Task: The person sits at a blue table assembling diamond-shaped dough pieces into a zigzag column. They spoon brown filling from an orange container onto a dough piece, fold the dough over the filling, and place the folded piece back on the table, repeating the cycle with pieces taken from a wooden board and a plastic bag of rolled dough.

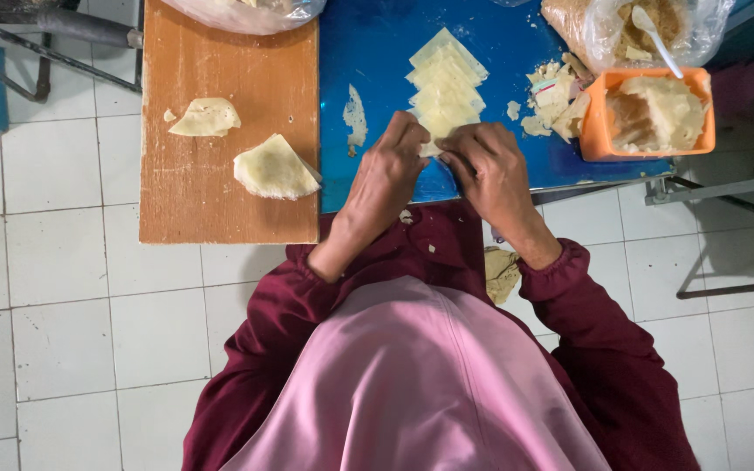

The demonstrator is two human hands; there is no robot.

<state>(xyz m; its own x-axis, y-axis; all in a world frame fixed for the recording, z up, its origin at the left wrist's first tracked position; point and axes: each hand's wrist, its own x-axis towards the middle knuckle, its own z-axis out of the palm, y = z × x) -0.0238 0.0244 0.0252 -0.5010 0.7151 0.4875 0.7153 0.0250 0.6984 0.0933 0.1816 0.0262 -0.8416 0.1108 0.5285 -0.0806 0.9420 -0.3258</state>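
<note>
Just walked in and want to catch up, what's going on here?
A person in a maroon top has both hands, left hand and right hand, pinching a pale dough wrapper at the near end of a row of dough squares on a blue table. Two folded pieces lie on a wooden board. An orange tub stands at the right.

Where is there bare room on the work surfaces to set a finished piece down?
Free: near end of the brown wooden board, below the folded dough piece; blue tabletop between board and row of pale dough squares. Crowded: right side, around scraps and orange plastic tub.
</note>
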